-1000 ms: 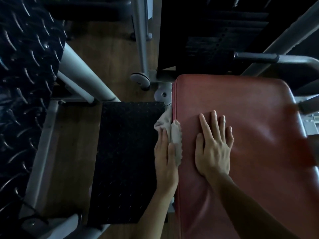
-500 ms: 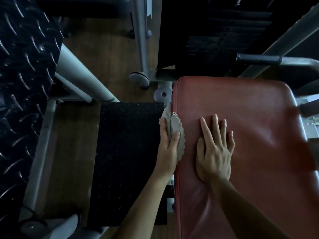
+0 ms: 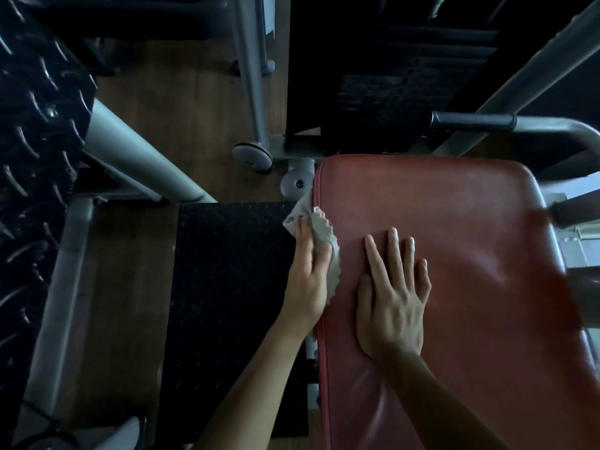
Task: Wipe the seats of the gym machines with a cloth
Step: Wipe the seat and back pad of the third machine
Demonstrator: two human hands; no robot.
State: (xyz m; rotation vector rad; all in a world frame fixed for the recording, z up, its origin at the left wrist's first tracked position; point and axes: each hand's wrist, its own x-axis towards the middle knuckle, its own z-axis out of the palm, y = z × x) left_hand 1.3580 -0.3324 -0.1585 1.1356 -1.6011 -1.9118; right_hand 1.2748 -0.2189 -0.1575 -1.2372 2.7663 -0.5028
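A red padded seat (image 3: 454,222) of a gym machine fills the right half of the view. A pale grey cloth (image 3: 321,235) with a scalloped edge is folded over the seat's left edge. My left hand (image 3: 308,274) holds the cloth there, with the fingers down the seat's side and the thumb on top of the cloth. My right hand (image 3: 393,297) lies flat on the seat top with fingers straight and spread, just right of the cloth. Part of the cloth is hidden under my left hand.
A black tread-plate footrest (image 3: 227,287) lies left of the seat, over a wooden floor (image 3: 123,287). Grey frame tubes (image 3: 136,157) and a black textured plate (image 3: 35,125) stand at the left. A dark weight stack (image 3: 406,76) and a handle bar (image 3: 474,120) sit behind the seat.
My left hand has slid the cloth away from me along the seat's left edge. My right hand has stayed flat in the same spot.
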